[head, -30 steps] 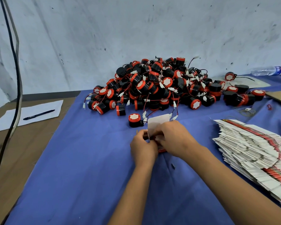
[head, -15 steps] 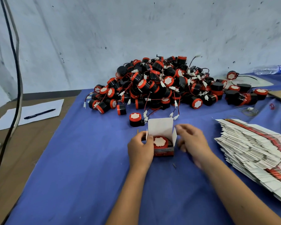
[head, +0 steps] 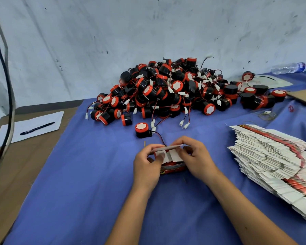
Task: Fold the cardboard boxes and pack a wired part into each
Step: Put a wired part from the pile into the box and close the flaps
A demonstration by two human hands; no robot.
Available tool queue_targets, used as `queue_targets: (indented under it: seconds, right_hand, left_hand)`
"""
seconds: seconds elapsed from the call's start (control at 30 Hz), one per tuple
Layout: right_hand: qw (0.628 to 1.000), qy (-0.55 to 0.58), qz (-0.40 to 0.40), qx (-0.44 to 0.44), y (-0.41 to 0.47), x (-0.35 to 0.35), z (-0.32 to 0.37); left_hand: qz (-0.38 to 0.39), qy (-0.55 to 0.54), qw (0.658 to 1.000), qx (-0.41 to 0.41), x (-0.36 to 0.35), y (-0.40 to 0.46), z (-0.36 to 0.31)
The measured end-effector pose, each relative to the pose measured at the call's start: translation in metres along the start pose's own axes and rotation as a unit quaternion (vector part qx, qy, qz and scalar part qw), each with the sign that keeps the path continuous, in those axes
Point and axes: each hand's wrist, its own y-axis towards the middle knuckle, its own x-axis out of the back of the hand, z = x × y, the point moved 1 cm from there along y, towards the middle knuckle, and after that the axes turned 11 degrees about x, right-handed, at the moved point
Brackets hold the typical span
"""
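Centrally, on the blue cloth, the small cardboard box sits upright, opening up, red printed side toward the camera, long axis left-right. Left hand and right hand both pinch its white matte flaps, lid flap held near-horizontal. Beyond lies a loose wired part, a black cylinder with red rim, before the heap of wired parts. Flat boxes are stacked fanned at right.
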Motion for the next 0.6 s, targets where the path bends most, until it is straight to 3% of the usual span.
queue_targets:
  seconds: [0.1, 0.17, 0.33, 0.47, 0.6]
  right_hand:
    - [0.997, 0.031, 0.058, -0.035, -0.001, 0.005, 0.005]
    - [0.993, 0.064, 0.084, -0.049, -0.004, 0.008, 0.007]
    - [0.996, -0.053, 0.078, -0.002, -0.007, 0.003, 0.011]
    - [0.993, -0.067, 0.088, 0.047, -0.006, 0.004, 0.01]
    - [0.981, -0.126, 0.093, 0.112, -0.004, 0.0, 0.008]
  left_hand:
    - [-0.057, -0.003, 0.998, -0.021, -0.002, -0.002, 0.001]
    - [-0.052, -0.01, 0.999, 0.005, 0.002, 0.0, 0.001]
    - [0.154, -0.118, 0.976, 0.103, 0.03, 0.013, 0.001]
    - [0.165, 0.013, 0.986, -0.021, 0.038, 0.007, 0.004]
    - [0.125, 0.064, 0.988, -0.065, 0.032, 0.01, 0.005]
